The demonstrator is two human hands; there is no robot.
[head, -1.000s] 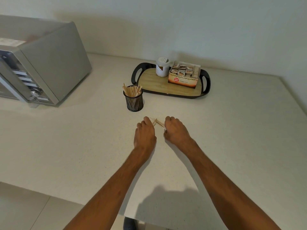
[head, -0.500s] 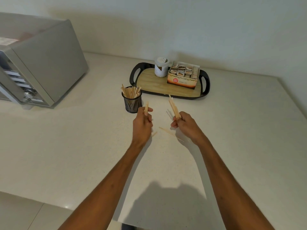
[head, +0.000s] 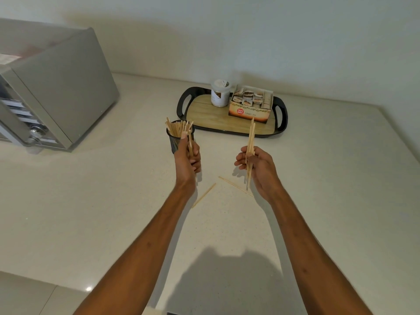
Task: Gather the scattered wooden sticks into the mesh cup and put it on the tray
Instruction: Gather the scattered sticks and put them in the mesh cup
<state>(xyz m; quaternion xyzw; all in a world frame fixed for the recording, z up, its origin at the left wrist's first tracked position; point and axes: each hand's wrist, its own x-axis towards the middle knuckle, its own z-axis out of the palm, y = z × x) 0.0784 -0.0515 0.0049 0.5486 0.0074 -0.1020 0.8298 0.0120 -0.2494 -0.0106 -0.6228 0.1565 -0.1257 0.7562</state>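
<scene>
I've got both arms (head: 141, 246) stretched forward, bare, hands held above the counter (head: 113, 201). My left hand (head: 187, 160) sits just in front of the mesh cup (head: 175, 139), fingers curled round a few wooden sticks (head: 190, 142). My right hand (head: 259, 167), well right of the cup, palm turned inward, grips a taller bundle (head: 251, 137) upright.

Wood sticks (head: 251, 137); mtl mesh cup (head: 173, 142)

Pale wall (head: 227, 30), beige counter (head: 91, 201) — silver microwave (head: 68, 87) left.
</scene>
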